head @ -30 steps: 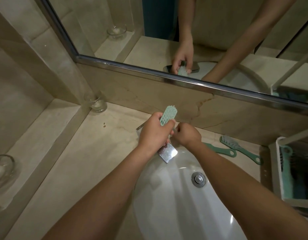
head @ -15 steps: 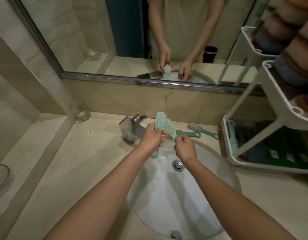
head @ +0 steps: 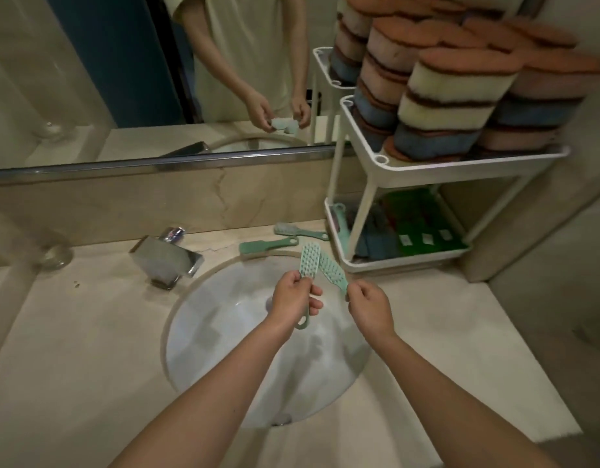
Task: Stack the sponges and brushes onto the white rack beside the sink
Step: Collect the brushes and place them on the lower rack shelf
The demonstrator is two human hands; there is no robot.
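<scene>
You hold a brush in each hand above the sink [head: 258, 359]. Your left hand [head: 293, 298] grips the left brush [head: 308, 265] by its handle, fingers curled round it. The head points up and away from you, and the loop end hangs out below the palm. Your right hand [head: 371, 304] pinches the right brush [head: 332, 271] low on its handle. Its head leans up and to the left, against the other head or just beside it; you cannot tell which.

The rack [head: 365, 211] stands on the counter [head: 89, 332] to the right of both hands and a little beyond them, so your right hand is the nearer one. Both brushes run lengthwise roughly away from you. That is much how the shelf brush [head: 339, 221] lies, so the right brush probably needs little turning to go in beside it.

The top shelf [head: 460, 162] is packed with standing stacks of sponges [head: 444, 106]. The lower shelf [head: 393, 263] holds the shelf brush along its left edge, then blue items too dark to name, and green packets [head: 423, 231] further right.

Two spare brushes [head: 268, 246] lie on the counter behind the sink, between the tap [head: 167, 261] and the rack, with their handles pointing toward the rack.
</scene>
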